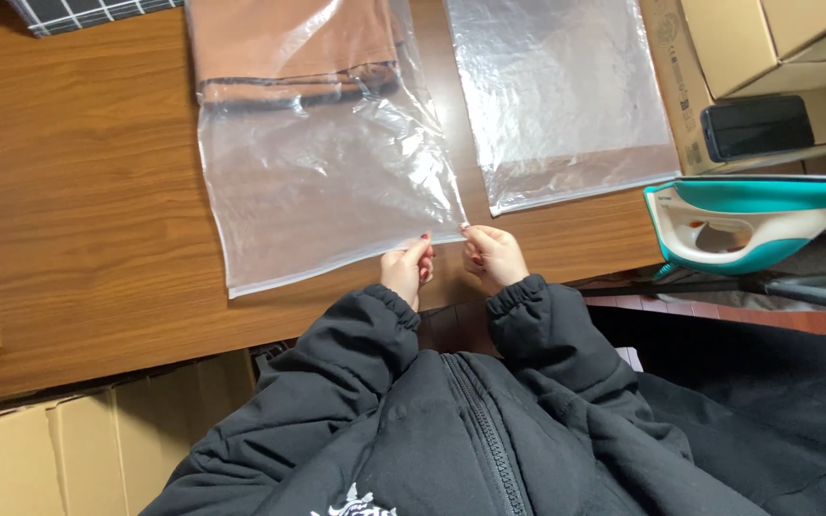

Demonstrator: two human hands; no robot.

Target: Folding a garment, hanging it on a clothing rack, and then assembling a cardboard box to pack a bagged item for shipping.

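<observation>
We have the bag (322,182) flat on the table (88,191), its open edge toward us so both hands can work along it. Our left hand (406,270) pinches that edge at the near right corner, fingers closed on the plastic; our right hand (495,256) pinches just right of it, at the corner tip, also closed on the film. The 2 hands nearly touch, which keeps the slack film taut there. A folded brown garment (289,48) sits inside the bag at its far end. A 2nd, empty bag (566,96) lies right of the bag, apart from it. Further right, past the table edge, are an iron (748,215) and boxes (767,57).
</observation>
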